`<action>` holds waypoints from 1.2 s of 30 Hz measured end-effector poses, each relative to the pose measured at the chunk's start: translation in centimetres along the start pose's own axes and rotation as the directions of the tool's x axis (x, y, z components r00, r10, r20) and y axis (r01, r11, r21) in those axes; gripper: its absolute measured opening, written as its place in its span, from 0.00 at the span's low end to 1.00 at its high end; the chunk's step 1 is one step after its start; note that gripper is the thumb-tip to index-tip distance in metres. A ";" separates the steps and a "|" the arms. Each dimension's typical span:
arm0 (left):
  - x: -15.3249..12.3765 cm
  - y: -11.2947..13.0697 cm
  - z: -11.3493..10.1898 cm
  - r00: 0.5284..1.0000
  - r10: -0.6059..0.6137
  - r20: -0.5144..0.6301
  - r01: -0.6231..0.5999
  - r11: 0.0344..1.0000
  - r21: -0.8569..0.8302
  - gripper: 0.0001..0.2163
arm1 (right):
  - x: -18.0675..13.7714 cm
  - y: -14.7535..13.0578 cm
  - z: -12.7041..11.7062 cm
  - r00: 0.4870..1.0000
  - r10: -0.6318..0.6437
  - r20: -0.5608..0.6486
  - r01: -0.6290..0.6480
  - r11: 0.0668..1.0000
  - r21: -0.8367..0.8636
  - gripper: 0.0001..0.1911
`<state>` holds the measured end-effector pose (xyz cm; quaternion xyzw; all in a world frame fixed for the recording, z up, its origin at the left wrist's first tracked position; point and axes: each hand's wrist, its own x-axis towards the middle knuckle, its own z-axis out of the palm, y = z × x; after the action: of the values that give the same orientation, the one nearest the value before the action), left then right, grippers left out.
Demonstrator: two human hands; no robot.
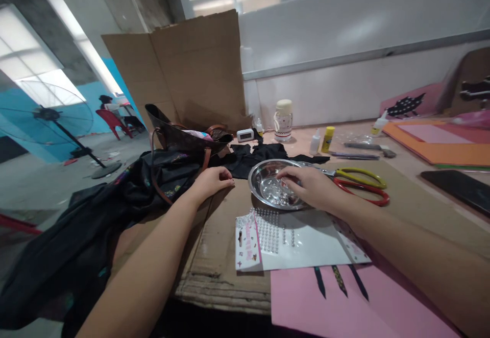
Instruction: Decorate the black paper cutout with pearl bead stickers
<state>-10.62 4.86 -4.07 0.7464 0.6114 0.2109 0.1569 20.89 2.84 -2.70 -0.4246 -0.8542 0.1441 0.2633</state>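
My right hand (312, 187) reaches into a shiny metal bowl (264, 172) holding small beads, its fingers curled down onto them; whether a bead is pinched is hidden. My left hand (213, 180) rests loosely closed on the cardboard (218, 236) just left of the bowl, beside black cloth (92, 236). In front of the bowl lies a white sticker sheet (302, 241) with rows of stick-on gems. Pink paper (344, 302) with three thin dark strips lies nearest me.
Yellow and red scissors (362, 185) lie right of the bowl. A brown handbag (179, 136), small clock (245, 135), jar (283, 120) and glue bottles (327, 139) stand behind. A dark phone (459, 187) and orange sheets (440, 146) are at right. A fan (57, 118) and a seated person (113, 108) are far left.
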 end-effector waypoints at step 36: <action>-3.8 6.9 -2.3 0.998 -0.046 0.036 0.016 0.811 0.584 0.16 | 0.2 0.3 0.1 0.999 -0.022 -0.033 0.024 0.998 0.056 0.12</action>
<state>-6.54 -0.31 0.84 0.7534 0.6547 -0.0074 -0.0616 20.93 3.19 -2.86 -0.4093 -0.8504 0.1580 0.2904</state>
